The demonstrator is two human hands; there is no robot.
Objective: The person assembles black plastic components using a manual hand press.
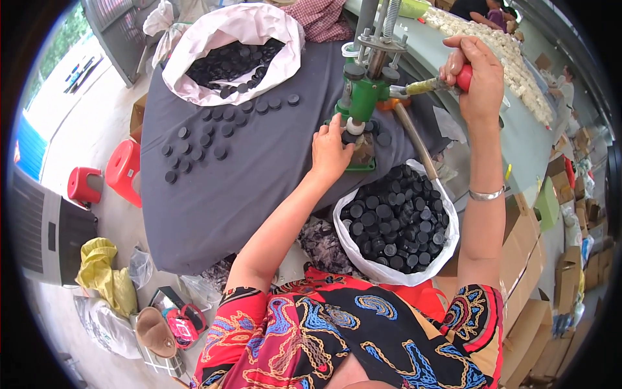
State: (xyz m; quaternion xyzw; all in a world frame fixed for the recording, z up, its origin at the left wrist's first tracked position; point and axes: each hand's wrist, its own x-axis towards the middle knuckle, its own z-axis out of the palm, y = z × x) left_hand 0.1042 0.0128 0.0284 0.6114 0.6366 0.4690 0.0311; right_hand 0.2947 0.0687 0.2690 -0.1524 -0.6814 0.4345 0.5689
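A green hand press point(364, 100) stands near the far right edge of the cloth-covered table, its white pressing tip point(354, 126) pointing down over a dark round piece. Just left of that tip is my left hand point(332, 152), index finger stretched along the press and thumb spread apart from it. What its fingertips touch is partly hidden. My right hand point(483, 78) is raised to the right, its fingers wrapped round the red-knobbed end of the press lever point(424, 86). Several loose black caps point(220, 153) lie on the grey cloth to the left.
A white sack point(447, 243) full of black caps stands below the press, near my body. Another pale sack point(184, 87) of caps lies open at the table's far left. Red stools point(123, 172) stand left of the table; cardboard boxes point(525, 259) are at right.
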